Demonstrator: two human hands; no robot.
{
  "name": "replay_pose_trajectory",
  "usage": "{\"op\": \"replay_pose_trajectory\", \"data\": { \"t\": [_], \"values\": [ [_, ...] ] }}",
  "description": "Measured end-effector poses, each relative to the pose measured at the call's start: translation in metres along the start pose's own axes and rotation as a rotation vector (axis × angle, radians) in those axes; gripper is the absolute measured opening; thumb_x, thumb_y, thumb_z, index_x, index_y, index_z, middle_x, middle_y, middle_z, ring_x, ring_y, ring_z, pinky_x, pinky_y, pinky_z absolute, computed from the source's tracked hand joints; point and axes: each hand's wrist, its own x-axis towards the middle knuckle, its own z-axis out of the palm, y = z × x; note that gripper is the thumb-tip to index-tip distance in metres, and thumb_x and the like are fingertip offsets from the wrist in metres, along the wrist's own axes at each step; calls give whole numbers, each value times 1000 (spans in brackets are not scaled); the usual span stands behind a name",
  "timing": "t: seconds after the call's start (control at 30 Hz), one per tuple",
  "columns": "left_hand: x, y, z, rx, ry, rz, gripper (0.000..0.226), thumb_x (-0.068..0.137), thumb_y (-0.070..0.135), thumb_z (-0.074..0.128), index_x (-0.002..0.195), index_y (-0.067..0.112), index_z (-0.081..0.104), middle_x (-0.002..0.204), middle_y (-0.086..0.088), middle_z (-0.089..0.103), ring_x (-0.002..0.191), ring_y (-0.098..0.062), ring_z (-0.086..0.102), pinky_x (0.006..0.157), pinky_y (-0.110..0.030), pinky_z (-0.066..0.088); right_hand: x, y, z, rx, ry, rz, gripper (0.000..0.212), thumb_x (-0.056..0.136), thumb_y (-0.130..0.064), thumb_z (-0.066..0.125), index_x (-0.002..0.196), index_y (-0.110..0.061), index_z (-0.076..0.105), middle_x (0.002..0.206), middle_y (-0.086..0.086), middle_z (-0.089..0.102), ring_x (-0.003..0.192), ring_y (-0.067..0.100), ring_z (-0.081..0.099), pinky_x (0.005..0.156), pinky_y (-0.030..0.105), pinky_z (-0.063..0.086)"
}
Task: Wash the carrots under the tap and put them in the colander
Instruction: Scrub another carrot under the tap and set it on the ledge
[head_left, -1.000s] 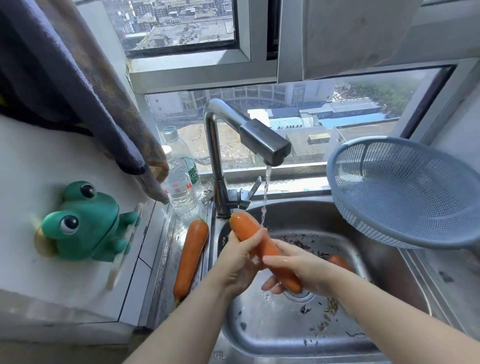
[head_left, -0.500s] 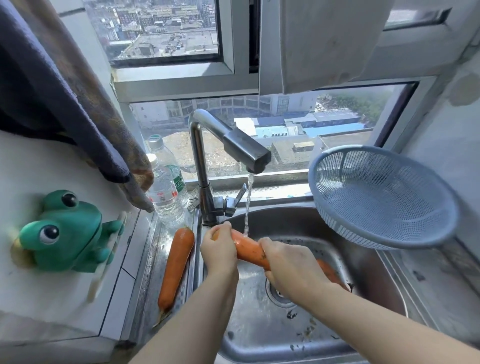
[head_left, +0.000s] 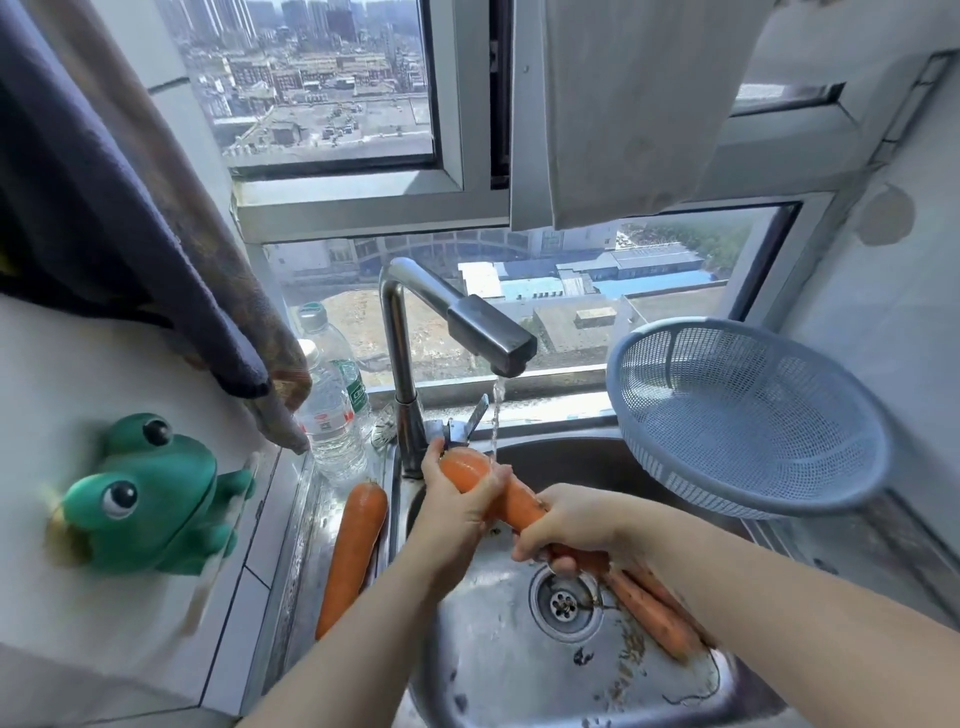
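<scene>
Three carrots show plainly. The first carrot (head_left: 511, 496) is over the sink (head_left: 519, 675) under the tap's (head_left: 488, 332) thin stream. The left hand (head_left: 457, 512) grasps its thick far end and the right hand (head_left: 576, 525) grasps its nearer part. A second carrot (head_left: 353, 556) lies on the steel surface left of the basin. A third carrot (head_left: 649, 616) lies in the basin at right, perhaps with another beside it. One blue colander (head_left: 748, 415) sits far right, and two bottles (head_left: 332, 415) stand far left.

left hand (head_left: 457, 512) and right hand (head_left: 571, 525) gripping carrot (head_left: 519, 504) under tap (head_left: 488, 338) (water (head_left: 495, 415) running), colander (head_left: 743, 415) nearby
</scene>
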Motion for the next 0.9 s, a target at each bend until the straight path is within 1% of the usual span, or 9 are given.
{"op": "replay_pose_trajectory", "data": {
  "t": [0.07,0.13,0.2,0.37,0.47,0.6,0.7,0.8,0.9],
  "values": [
    [1,9,-15,141,-70,-16,71,72,25,82,128,35,38,119,-12,53,109,-32,62,91,-42,54,4,-6,-5,-280,104,-34,12,78,-12,67,74,-8,56,57,6,55,47,18,50,50,27,41],
    [3,19,-25,531,-140,63,62,63,44,84,115,38,51,123,-8,51,109,-23,60,93,-36,53,4,-14,-11,-638,145,-83,14,74,-18,68,76,-7,59,63,7,56,59,22,55,55,27,42],
    [2,29,-26,908,-257,169,44,74,45,78,110,35,56,119,0,54,103,-13,58,93,-28,50,-1,-23,-19,-909,155,-120,18,76,-21,68,77,-6,58,64,3,52,62,20,52,53,26,39],
    [1,40,-10,1371,-502,276,47,84,47,68,124,27,55,114,2,63,97,-12,60,89,-28,50,-10,-34,-25,-1207,183,-153,21,76,-24,71,93,-14,66,83,1,61,77,20,57,65,30,46],
    [2,31,-5,1404,-522,260,45,85,43,65,126,28,50,112,-1,64,94,-17,62,86,-33,53,-7,-37,-29,-1240,262,-182,30,69,-37,78,94,-22,69,81,-4,64,73,17,58,64,26,44],
    [1,19,-5,1273,-447,193,33,91,46,55,115,25,52,98,-2,64,84,-19,63,76,-34,53,2,-25,-50,-957,292,-174,39,59,-48,84,85,-23,69,78,-6,65,71,11,58,60,23,45],
    [-1,9,-8,1201,-428,113,33,93,52,48,110,24,53,97,-2,64,84,-19,62,78,-34,51,8,-10,-51,-749,250,-179,56,62,-37,86,111,-23,64,101,-6,63,89,8,60,76,21,51],
    [-3,2,-13,1001,-400,33,32,95,54,39,104,26,51,92,1,59,81,-15,58,87,-42,51,12,2,-48,47,139,-190,80,72,-5,81,139,-19,41,121,10,58,105,20,64,88,34,56],
    [-6,3,-8,731,-350,-119,29,102,37,35,116,17,51,101,-3,54,86,-12,53,85,-31,48,25,11,-30,628,96,-233,89,79,9,68,150,-19,21,126,20,56,113,30,62,90,38,55]
  ]
}}
